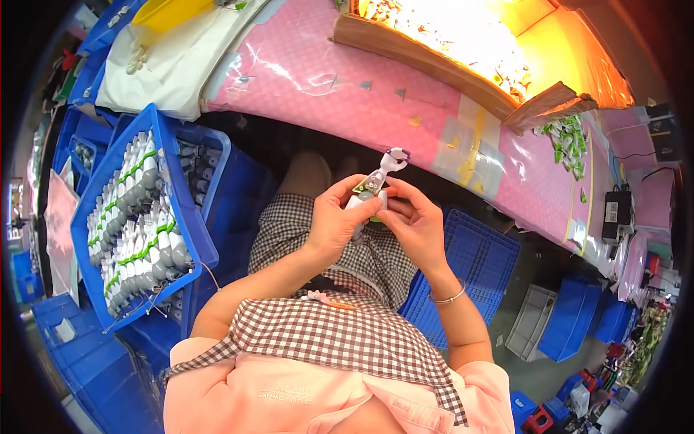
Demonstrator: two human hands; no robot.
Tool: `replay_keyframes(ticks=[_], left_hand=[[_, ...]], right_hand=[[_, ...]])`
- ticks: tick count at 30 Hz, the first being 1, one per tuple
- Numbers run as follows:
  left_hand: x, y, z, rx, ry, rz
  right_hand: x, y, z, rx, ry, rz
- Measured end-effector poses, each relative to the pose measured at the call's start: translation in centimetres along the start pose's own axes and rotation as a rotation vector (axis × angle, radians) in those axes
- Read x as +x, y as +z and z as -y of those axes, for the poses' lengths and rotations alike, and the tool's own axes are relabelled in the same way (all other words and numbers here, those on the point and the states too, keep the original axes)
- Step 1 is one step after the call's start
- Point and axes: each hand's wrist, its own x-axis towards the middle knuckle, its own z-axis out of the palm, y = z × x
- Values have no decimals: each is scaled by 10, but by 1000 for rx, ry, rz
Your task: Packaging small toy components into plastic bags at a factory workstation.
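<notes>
Above my lap, a small white and grey plastic assembly [375, 179] is held between both hands. Its white upper end forks into a purple-edged, claw-like shape, and a green piece with small round spots shows at its middle. My left hand [332, 221] grips its side with thumb and fingers. From the other side, my right hand [417, 226] pinches its lower part, where a small white piece shows by the fingertips. The fingers partly cover the lower end. At my left, a blue crate [201, 244] holds rows of similar white and grey pieces with green bands.
Ahead runs a pink-covered workbench [303, 79] with a brightly lit cardboard box [419, 76] of small parts. Green pieces [566, 148] lie to its right. A white sheet [163, 76] carries a yellow container [165, 16]. Blue crates [477, 267] stand on the floor at right.
</notes>
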Motion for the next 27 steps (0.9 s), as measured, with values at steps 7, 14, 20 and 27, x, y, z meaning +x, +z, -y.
replay_keyframes(ticks=[7,14,20,27], left_hand=[[-3,-2,-7,-117,-41,19],[-4,-9,4,-100,-75,67],[-10,-2,9,83,227,67],[-15,0,1,343,279,105]], right_hand=[[-4,3,6,-468,-268,94],[-7,-3,14,-335,-91,81],[-6,10,12,-199,-135,-73],[-7,12,9,-276,-292,-130]])
